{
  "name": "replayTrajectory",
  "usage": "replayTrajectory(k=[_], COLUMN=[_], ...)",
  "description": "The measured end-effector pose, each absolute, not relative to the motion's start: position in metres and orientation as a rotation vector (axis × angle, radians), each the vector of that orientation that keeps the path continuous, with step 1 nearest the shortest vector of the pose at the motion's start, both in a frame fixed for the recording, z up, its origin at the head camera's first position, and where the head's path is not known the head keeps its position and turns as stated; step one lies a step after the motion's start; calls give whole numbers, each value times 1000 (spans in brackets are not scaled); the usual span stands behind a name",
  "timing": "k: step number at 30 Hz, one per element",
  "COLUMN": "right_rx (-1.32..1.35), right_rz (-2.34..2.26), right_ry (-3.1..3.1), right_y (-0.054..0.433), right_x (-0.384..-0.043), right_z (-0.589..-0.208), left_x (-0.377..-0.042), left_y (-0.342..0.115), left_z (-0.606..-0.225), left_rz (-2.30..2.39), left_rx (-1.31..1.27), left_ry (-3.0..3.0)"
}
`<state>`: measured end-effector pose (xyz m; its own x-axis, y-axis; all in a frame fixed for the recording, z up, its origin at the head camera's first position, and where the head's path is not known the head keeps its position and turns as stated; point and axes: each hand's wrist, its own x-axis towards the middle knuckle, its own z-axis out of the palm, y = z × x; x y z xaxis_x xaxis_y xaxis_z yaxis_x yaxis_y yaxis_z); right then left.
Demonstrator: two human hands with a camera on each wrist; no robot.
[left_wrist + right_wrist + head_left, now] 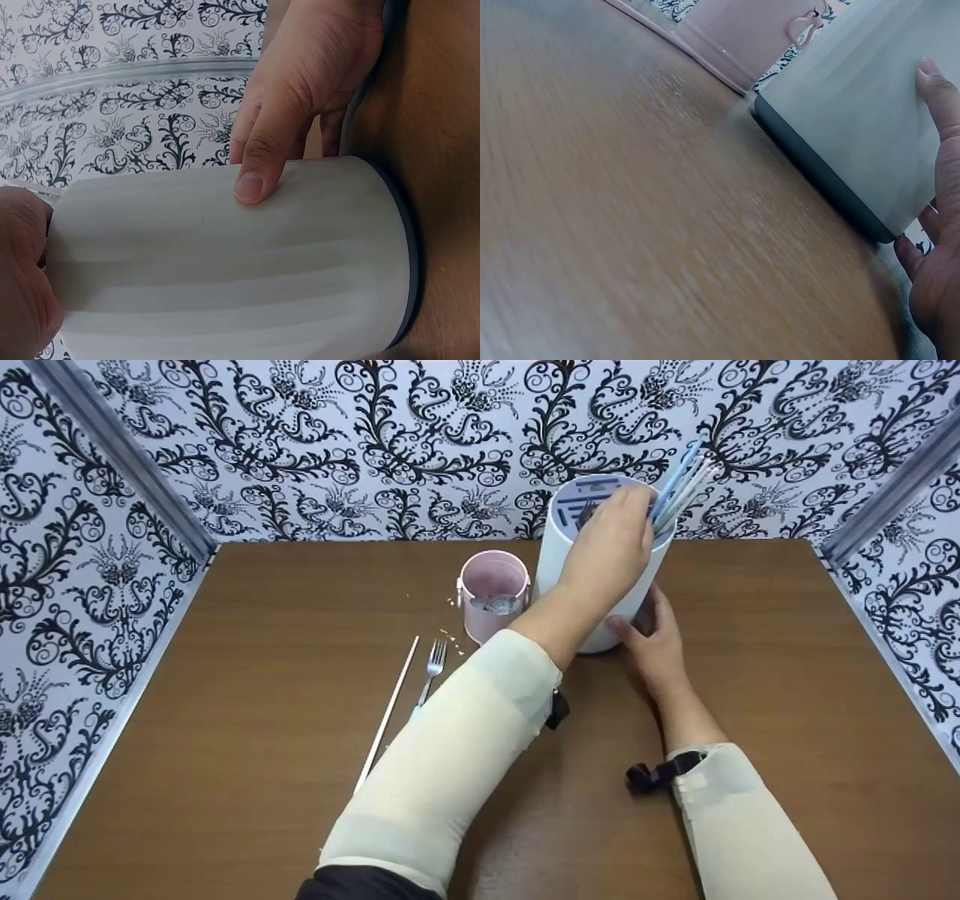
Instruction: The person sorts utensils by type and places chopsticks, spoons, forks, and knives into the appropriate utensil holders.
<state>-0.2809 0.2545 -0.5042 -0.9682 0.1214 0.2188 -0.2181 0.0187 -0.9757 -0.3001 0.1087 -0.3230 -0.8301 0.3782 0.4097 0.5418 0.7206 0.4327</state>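
"Sleeves?"
"Left sleeve, seven o'clock: cream, meeting black cloth. Right sleeve, four o'clock: plain cream."
"And wrists?"
"A small black camera at each cuff."

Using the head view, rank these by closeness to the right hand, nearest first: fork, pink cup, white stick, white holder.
1. White holder: in the grip of the right hand.
2. Pink cup: left of the holder.
3. Fork: farther left, partly hidden by the left sleeve.
4. White stick: just left of the fork, farthest.
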Motion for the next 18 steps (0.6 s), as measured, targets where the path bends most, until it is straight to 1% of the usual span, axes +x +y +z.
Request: replayTrajectory(k=[18], right_rx=[102], right_rz=[2039], right_ry=[-2049], right_y=[254], right_x=[-280], right_z=[-503], left_x=[-297], left_y=[108], left_z=[-322], left_rz=[-805], left_rx=[-719], left_ry=[-2659])
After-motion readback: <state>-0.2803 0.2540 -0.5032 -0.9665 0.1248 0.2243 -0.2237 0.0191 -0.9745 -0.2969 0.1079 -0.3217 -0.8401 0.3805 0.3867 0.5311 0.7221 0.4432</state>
